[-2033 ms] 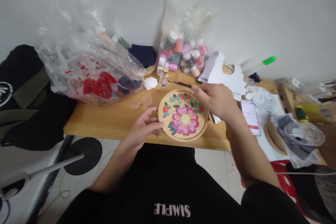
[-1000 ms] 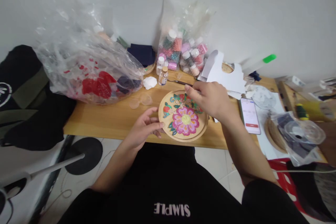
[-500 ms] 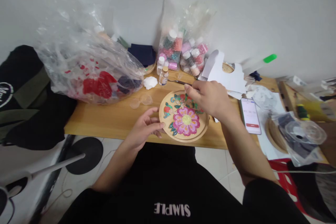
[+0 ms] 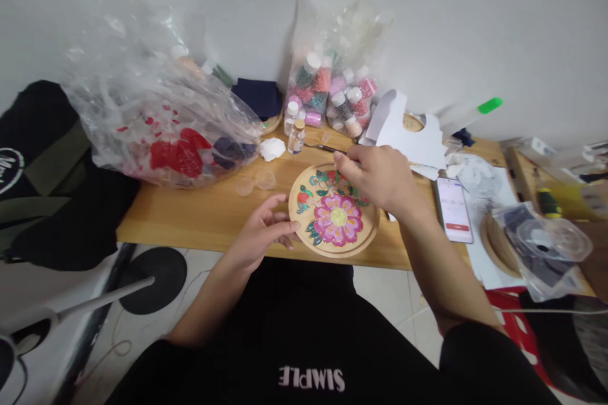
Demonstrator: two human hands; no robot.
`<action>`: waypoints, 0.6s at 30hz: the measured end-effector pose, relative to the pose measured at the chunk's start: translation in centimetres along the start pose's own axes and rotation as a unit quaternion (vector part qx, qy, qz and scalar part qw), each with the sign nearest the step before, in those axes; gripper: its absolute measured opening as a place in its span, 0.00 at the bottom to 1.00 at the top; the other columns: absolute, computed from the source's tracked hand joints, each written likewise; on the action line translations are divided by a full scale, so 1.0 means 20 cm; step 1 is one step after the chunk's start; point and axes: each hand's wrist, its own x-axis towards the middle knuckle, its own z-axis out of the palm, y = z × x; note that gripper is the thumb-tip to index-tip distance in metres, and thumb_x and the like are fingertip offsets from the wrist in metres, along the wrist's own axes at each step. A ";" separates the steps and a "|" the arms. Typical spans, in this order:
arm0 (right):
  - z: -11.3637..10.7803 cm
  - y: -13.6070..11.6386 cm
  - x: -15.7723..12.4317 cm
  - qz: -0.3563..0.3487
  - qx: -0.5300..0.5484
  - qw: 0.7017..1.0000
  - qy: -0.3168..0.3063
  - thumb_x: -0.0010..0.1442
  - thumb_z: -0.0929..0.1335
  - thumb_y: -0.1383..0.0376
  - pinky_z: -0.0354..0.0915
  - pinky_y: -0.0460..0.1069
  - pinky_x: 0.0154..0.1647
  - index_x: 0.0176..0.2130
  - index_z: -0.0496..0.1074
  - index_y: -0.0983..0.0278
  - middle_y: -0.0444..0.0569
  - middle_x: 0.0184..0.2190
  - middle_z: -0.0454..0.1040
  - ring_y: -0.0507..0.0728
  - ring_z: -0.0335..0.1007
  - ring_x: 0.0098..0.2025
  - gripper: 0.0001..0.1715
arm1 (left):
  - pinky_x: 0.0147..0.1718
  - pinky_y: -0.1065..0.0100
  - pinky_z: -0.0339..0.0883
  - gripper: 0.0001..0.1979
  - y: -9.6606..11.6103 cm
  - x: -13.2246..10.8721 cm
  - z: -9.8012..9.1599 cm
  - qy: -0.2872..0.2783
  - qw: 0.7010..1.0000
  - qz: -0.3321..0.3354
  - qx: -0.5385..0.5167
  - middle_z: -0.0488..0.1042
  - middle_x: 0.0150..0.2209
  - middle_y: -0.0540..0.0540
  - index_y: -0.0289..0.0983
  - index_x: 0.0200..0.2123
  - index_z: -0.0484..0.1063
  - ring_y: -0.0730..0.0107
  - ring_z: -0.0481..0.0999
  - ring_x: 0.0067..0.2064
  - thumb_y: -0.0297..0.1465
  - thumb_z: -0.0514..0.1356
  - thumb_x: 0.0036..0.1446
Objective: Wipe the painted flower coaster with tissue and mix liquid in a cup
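A round wooden board [image 4: 370, 237] with a painted flower picture lies at the table's front edge. Its large pink flower [image 4: 338, 218] has a yellow middle; red and green motifs sit above. My left hand [image 4: 266, 228] grips the board's left rim, thumb on the edge and fingers curled beside it. Over the board's upper right, my right hand [image 4: 382, 180] is closed with fingers bent down; what it pinches, if anything, is hidden. Just behind its thumb is a thin dark-handled tool [image 4: 325, 148]. A small glass bottle [image 4: 296, 138] with a cork-coloured cap stands behind the board.
White crumpled tissue [image 4: 272, 149] and clear round lids [image 4: 265, 180] are left of the board. Behind stand a large plastic bag [image 4: 161, 120] and bags of coloured jars [image 4: 351, 101]. At right lie cut white paper [image 4: 403, 139], a phone [image 4: 455, 209] and a wooden hoop [image 4: 496, 243].
Almost nothing differs. Both hands keep their places at the board, and the view has shifted very slightly.
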 end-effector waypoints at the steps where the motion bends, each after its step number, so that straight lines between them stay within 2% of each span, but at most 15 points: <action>1: 0.00 0.00 0.00 0.002 -0.001 1.000 0.000 0.64 0.58 0.51 0.46 0.49 0.27 0.23 0.69 0.62 0.48 0.19 0.66 0.54 0.56 0.23 0.27 | 0.19 0.75 0.69 0.25 0.00 0.00 0.00 0.001 1.000 -0.001 0.000 0.80 0.27 0.51 0.38 0.43 0.69 0.72 0.76 0.23 0.30 0.73 0.39; 11: 0.00 0.01 0.00 0.014 0.033 0.999 -0.007 0.63 0.57 0.50 0.46 0.49 0.28 0.22 0.63 0.61 0.46 0.19 0.63 0.53 0.52 0.24 0.26 | 0.19 0.75 0.69 0.26 0.00 0.00 0.00 0.005 1.000 -0.008 0.002 0.80 0.27 0.51 0.38 0.42 0.69 0.72 0.76 0.23 0.30 0.73 0.39; 18: -0.01 0.07 -0.01 0.011 0.068 0.997 0.021 0.64 0.57 0.47 0.46 0.49 0.27 0.19 0.59 0.61 0.45 0.16 0.61 0.52 0.51 0.22 0.30 | 0.19 0.74 0.69 0.26 0.00 0.00 -0.01 0.002 1.000 -0.009 0.005 0.80 0.27 0.51 0.38 0.42 0.68 0.72 0.76 0.23 0.31 0.73 0.39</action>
